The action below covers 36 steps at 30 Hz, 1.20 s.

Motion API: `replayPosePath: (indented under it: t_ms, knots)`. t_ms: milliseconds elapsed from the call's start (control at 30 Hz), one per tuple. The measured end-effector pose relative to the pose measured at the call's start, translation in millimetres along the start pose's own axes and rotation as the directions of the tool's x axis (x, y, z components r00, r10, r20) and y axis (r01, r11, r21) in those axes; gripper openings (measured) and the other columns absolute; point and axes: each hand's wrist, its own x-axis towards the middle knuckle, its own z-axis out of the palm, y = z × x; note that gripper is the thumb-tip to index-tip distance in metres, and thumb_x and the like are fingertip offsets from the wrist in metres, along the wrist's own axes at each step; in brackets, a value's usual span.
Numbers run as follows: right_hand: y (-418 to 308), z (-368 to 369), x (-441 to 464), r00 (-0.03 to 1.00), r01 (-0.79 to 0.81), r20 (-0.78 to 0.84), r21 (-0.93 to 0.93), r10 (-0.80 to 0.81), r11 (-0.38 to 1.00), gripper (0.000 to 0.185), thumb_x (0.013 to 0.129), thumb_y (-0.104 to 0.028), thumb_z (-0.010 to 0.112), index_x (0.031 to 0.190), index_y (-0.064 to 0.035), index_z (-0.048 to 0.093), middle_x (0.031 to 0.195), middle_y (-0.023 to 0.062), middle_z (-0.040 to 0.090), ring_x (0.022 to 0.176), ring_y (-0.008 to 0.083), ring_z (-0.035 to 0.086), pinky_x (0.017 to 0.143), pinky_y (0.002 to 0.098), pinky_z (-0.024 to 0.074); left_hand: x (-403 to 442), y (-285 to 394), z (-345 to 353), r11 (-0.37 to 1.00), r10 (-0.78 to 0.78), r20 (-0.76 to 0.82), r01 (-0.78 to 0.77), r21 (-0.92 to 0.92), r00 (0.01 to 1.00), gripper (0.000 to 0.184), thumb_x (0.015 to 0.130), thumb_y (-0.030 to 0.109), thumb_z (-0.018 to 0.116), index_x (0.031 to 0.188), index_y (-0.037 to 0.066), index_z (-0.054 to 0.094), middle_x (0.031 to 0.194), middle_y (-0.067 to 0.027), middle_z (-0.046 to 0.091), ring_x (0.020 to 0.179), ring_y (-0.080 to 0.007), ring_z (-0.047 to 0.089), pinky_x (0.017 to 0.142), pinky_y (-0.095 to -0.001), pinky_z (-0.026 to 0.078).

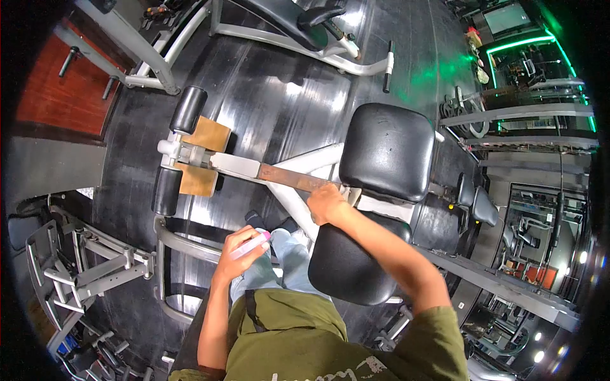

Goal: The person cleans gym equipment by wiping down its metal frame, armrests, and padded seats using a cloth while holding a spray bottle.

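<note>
My left hand (241, 253) is wrapped round a small pale bottle (250, 246) with a pink top, held above my legs. Reaching across the bench, my right hand (326, 204) is closed and rests at the upper end of a rust-brown metal bar (289, 176). What its fingers hold, if anything, is hidden. Just beyond this hand is a black padded seat (387, 152), and a second black pad (352, 263) lies under my right forearm. The bar runs left to a silver frame end with black foam rollers (189, 109).
Two wooden blocks (206, 134) lie beneath the roller end. Another bench machine (286, 25) stands ahead on the black floor. A grey metal frame (95, 273) is at the left, a curved silver tube (190, 247) runs near my legs, and mirrors (534, 228) line the right.
</note>
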Motion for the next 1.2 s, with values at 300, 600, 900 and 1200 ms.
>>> replayPosePath:
  t_ms: [300, 600, 900, 1200]
  knots:
    - [53.6, 5.8, -72.5, 0.897, 0.266, -0.422, 0.285, -0.129, 0.921, 0.017, 0.078, -0.028, 0.072, 0.094, -0.024, 0.076, 0.103, 0.004, 0.069, 0.099, 0.026, 0.066, 0.082, 0.0414, 0.0547, -14.4, -12.2, 0.5, 0.999, -0.026, -0.056, 0.024, -0.029, 0.998, 0.021, 0.084, 0.016, 0.072, 0.076, 0.001, 0.059, 0.073, -0.0021, 0.048, 0.068, -0.0109, 0.045, 0.061, -0.0275, 0.035]
    - [-2.8, 25.2, -86.1, 0.858, 0.2, -0.478, -0.022, -0.186, 0.979, 0.014, 0.075, -0.013, 0.065, 0.086, -0.015, 0.075, 0.097, 0.0028, 0.067, 0.098, 0.0259, 0.064, 0.07, 0.0391, 0.0565, -27.6, -10.1, 22.4, 0.999, -0.014, -0.113, 0.009, -0.043, 0.993, 0.022, 0.085, 0.018, 0.071, 0.076, 0.001, 0.06, 0.073, -0.0013, 0.048, 0.06, -0.0084, 0.046, 0.055, -0.0251, 0.035]
    - [26.3, 9.6, -66.8, 0.819, 0.302, -0.523, 0.043, -0.236, 0.952, 0.014, 0.073, -0.015, 0.069, 0.086, -0.0136, 0.075, 0.089, 0.0058, 0.07, 0.083, 0.0245, 0.07, 0.072, 0.0394, 0.0558, -58.6, -16.8, 64.1, 0.994, -0.014, -0.283, -0.016, -0.106, 0.959, 0.018, 0.084, 0.015, 0.07, 0.077, 0.001, 0.06, 0.073, -0.0015, 0.05, 0.067, -0.0097, 0.047, 0.06, -0.0263, 0.036]
    - [-16.8, -15.2, -1.0, 0.94, 0.341, 0.051, -0.198, -0.338, 0.919, 0.038, 0.068, -0.037, 0.071, 0.089, -0.0064, 0.077, 0.09, 0.0151, 0.073, 0.089, 0.0309, 0.071, 0.077, 0.0415, 0.0552, -95.5, -31.1, 86.6, 0.996, -0.016, -0.411, -0.02, -0.083, 0.912, 0.02, 0.084, 0.018, 0.07, 0.077, 0.001, 0.061, 0.071, -0.003, 0.05, 0.062, -0.0109, 0.048, 0.057, -0.027, 0.036]
